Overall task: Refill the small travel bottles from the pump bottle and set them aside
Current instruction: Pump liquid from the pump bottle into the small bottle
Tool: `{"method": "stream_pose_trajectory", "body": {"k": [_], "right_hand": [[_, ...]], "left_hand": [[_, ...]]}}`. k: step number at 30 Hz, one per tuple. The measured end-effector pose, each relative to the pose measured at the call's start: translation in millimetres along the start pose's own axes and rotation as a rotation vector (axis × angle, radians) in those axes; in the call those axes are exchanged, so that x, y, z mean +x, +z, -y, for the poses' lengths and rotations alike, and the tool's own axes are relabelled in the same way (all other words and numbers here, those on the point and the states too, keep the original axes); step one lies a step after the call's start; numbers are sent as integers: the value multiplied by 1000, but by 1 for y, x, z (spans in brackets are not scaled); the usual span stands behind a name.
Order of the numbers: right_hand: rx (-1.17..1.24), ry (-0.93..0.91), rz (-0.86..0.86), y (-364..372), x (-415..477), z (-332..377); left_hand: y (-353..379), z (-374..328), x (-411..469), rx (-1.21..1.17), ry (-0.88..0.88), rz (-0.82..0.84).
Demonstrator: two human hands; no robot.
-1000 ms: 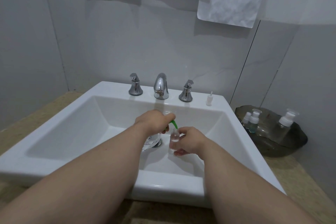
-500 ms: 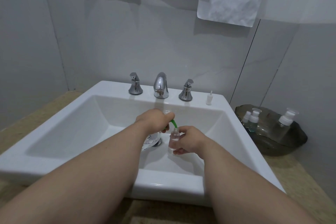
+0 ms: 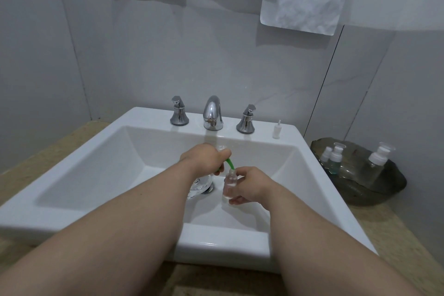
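Observation:
Over the white sink basin [image 3: 96, 175], my left hand [image 3: 200, 158] grips the top of a clear pump bottle [image 3: 200, 186] with a green spout [image 3: 229, 163]. The spout's tip points down into the open neck of a small clear travel bottle [image 3: 229, 184], which my right hand [image 3: 249, 184] holds upright by its body. A little clear liquid shows in the small bottle. Most of the pump bottle is hidden behind my left hand and forearm. A small white cap [image 3: 276, 130] stands on the sink's back ledge at the right.
A chrome faucet [image 3: 212, 113] with two handles sits at the back of the sink. To the right, a dark bowl [image 3: 384, 190] on the counter holds three small capped bottles [image 3: 335, 158]. White paper sheets [image 3: 300, 2] hang on the wall above.
The small bottle in my right hand has risen slightly, bringing its neck up to the green spout's tip. My left hand has stayed on the pump.

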State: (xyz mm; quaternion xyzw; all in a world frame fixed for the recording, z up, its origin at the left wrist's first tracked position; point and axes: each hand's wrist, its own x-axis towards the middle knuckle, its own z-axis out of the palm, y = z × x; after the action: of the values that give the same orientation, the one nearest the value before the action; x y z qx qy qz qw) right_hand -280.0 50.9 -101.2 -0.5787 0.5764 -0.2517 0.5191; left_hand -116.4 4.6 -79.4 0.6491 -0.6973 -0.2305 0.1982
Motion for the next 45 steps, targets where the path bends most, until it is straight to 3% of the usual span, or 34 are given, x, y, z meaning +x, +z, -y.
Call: {"method": "stream_pose_trajectory", "body": {"k": [45], "right_hand": [[-100,40,-27,0,-3,2]], "left_hand": [[-2,-2,-3,-29,10,8]]}}
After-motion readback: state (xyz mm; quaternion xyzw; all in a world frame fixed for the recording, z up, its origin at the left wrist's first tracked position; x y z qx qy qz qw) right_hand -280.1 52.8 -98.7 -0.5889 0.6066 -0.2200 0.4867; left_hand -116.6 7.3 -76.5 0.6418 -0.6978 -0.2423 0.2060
